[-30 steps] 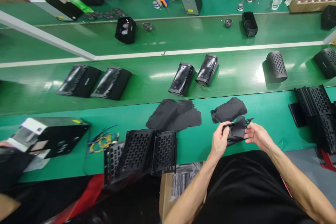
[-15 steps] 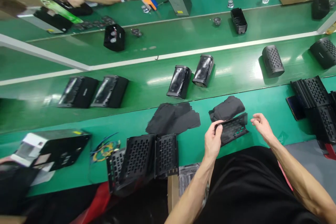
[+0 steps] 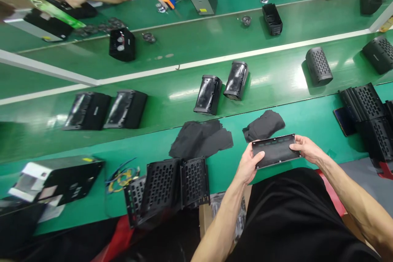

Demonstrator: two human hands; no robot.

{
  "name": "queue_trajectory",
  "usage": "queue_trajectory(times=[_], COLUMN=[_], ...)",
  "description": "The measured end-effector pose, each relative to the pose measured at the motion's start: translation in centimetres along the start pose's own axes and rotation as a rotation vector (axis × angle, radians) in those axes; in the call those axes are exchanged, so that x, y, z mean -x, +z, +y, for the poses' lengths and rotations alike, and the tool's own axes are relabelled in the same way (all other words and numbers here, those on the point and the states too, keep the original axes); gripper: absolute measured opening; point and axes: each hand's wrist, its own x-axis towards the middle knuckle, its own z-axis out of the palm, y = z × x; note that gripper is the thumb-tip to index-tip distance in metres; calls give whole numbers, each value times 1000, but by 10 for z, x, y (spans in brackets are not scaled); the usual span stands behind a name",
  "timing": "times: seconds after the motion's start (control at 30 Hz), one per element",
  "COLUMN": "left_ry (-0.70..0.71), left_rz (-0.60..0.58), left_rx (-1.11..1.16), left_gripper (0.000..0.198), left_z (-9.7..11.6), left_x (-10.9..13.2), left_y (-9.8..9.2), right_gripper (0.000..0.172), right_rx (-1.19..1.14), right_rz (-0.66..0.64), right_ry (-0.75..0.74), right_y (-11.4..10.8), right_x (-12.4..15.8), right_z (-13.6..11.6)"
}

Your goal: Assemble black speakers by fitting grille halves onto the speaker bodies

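Between my two hands I hold a black speaker grille (image 3: pixel 274 152), its inner side facing up and a dark cloth sheet lying inside it. My left hand (image 3: pixel 248 163) grips the left end, thumb pressed on the inside. At the right end my right hand (image 3: pixel 308 149) is closed on it, thumb over the inner face. Just beyond the grille lies a small pile of black cloth pieces (image 3: pixel 265 125). A larger spread of black cloth (image 3: pixel 201 139) is to the left, and several perforated black grilles (image 3: pixel 161 184) stand near the front edge.
Two speaker bodies (image 3: pixel 208 95) stand on the green belt ahead, with two more speakers (image 3: pixel 125 108) farther left. Stacked grilles (image 3: pixel 368 100) and a phone (image 3: pixel 344 121) are at right. A metal box (image 3: pixel 61 178) sits at left. Other people work across the bench.
My right hand has come in from the right and taken hold of the grille's right end. The grille has turned more level, its inner side now facing up. The view has shifted slightly.
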Motion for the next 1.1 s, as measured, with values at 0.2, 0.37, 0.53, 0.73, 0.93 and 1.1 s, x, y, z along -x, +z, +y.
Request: queue_trajectory(times=[0.2, 0.37, 0.53, 0.73, 0.93, 1.1], left_ry=[-59, -90, -71, -53, -98, -118], left_rz=[-56, -94, -178, -233, -221, -155], left_rx=[1, 36, 72, 76, 142, 168], left_gripper=[73, 74, 77, 77, 71, 63], left_z=[1, 4, 9, 9, 8, 3], left_x=[0, 1, 6, 7, 5, 2], left_y=[-6, -7, -8, -9, -13, -12], right_gripper=[45, 49, 49, 44, 43, 46], right_rx=[-26, -52, -84, -56, -43, -66], right_rz=[-55, -71, -91, -77, -92, -106], right_ry=[-10, -56, -71, -56, -69, -58], right_y=[-3, -3, -6, -14, -16, -12], right_x=[14, 17, 20, 20, 20, 24], right_z=[-4, -3, -5, -4, -3, -6])
